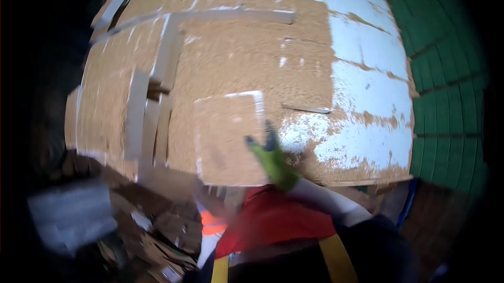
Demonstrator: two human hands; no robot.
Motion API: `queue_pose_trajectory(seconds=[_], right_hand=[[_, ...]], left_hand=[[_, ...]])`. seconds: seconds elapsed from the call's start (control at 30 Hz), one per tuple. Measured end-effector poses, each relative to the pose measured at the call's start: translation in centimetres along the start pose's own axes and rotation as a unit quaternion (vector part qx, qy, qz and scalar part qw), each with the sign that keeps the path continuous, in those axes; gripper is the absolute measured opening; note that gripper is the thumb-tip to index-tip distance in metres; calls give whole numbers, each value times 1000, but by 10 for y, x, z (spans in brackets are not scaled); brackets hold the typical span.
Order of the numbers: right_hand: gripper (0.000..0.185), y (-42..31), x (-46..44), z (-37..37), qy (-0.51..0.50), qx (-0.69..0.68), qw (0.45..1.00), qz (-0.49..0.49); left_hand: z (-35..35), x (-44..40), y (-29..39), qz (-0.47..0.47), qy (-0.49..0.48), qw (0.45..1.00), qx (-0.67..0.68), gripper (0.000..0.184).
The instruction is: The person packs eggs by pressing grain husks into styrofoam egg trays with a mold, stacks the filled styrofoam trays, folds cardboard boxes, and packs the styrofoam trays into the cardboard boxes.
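My right hand (272, 161), in a green and dark glove, is blurred by motion. Its thumb and fingers are spread over the right edge of a rectangular, dust-covered panel (228, 141) with pale edges. Whether the fingers touch the panel is unclear. That panel lies at the near side of a broad surface coated in tan dust (226, 62). My left hand cannot be made out. Below the panel, an orange band (213, 222) and a brownish blur show beside the red cloth at my front.
Upright pale boards (137, 115) stand at the left, and a long strip (236, 16) crosses the back. White panels (367, 83) lie to the right, beside green sheeting (446, 99). A thin strip (307, 108) rests near the middle. Cardboard scraps (163, 251) lie lower left.
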State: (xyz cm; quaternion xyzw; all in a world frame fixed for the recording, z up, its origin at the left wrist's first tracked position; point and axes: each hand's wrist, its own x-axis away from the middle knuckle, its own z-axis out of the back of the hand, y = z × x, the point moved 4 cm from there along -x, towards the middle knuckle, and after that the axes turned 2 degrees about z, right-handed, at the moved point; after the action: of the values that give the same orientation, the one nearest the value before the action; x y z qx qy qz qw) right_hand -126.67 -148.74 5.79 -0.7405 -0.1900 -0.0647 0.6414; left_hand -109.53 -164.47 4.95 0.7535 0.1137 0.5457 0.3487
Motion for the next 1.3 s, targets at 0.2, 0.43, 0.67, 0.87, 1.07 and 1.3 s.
queue_pose_trajectory(seconds=[0.2,0.43,0.67,0.87,1.07,1.3], right_hand=[[72,-1,-25,-85,-22,316,946,70],[86,-19,-108,221,407,493,767,49],[73,19,-118,218,246,18,969,29],[63,-6,-79,211,270,-131,954,25],[58,-60,-47,159,250,-67,966,30],[33,-41,-175,21,155,-180,960,145]], left_hand=[[24,-56,48,-54,3,997,56,53],[18,-61,17,38,11,999,4,52],[-46,-51,41,1,-158,985,-66,75],[-38,-66,46,65,-145,985,-62,74],[-15,-82,33,28,4,992,-122,74],[-16,-69,42,-23,-46,997,-63,70]])
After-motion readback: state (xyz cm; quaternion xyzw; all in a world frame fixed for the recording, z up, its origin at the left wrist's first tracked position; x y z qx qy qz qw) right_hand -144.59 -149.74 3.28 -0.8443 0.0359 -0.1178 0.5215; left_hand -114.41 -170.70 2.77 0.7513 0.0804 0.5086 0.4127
